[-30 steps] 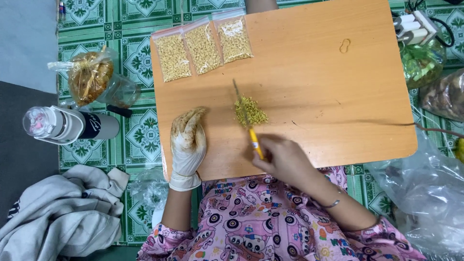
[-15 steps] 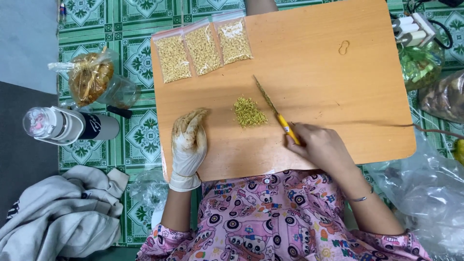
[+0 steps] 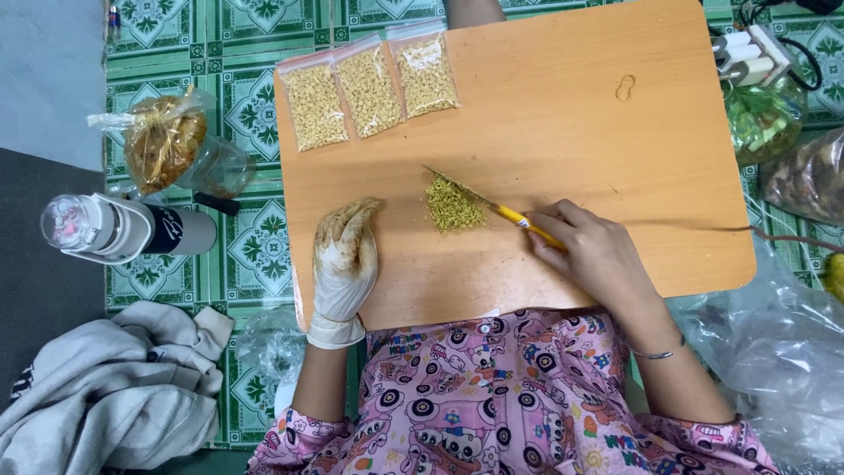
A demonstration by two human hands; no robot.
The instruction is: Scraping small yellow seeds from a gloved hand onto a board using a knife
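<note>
The right hand [image 3: 598, 255] is closed around the yellow handle of a small knife [image 3: 492, 207], whose blade lies flat and points up and to the left, its tip touching the top edge of a little pile of chopped yellow-green bits [image 3: 454, 206] near the middle of the wooden tabletop [image 3: 615, 149]. The left hand [image 3: 345, 259], in a stained white glove, rests palm-down and empty on the tabletop's left part, its fingers loosely curved and pointing away from the body, a short way left of the pile and not touching it. At the far left corner of the tabletop three small clear bags of yellowish grains [image 3: 369, 86] lie side by side, edges touching. Off the tabletop to the left, on the green patterned floor [image 3: 255, 97], sit a knotted plastic bag of brownish stuff [image 3: 163, 141] and a bottle [image 3: 123, 229] lying on its side; a grey garment [image 3: 105, 396] is heaped below them. To the right lie clear plastic bags [image 3: 774, 334] and a white plug strip [image 3: 747, 57].
</note>
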